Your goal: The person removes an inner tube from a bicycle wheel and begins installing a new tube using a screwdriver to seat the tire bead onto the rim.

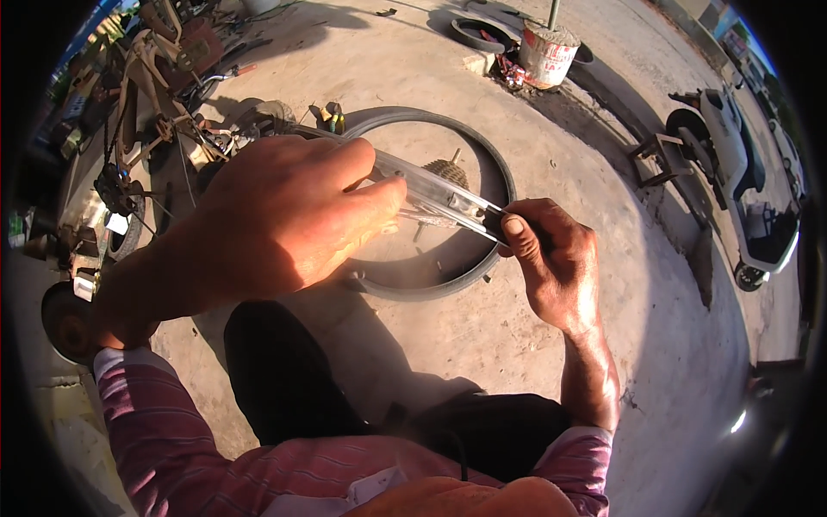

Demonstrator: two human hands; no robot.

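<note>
Held up in front of me is a long, narrow, clear plastic piece (422, 183) with shiny straight edges and a dark end; its exact kind is unclear. My left hand (284, 207) pinches it near its left part between thumb and fingers. My right hand (550, 254) grips the dark end with thumb and curled fingers. Below it, a black tyre (506, 172) lies flat on the concrete. Within the tyre's ring sits a toothed sprocket cluster (450, 171) with an axle sticking out, partly hidden behind the plastic piece.
Bicycle parts and frames (142, 112) crowd the left side. Yellow-handled pliers (332, 116) lie beyond my left hand. Farther off stand a white bucket (548, 56) with a pole, and another tyre (480, 36). A small stool (662, 159) and a white scooter (741, 172) are at the right.
</note>
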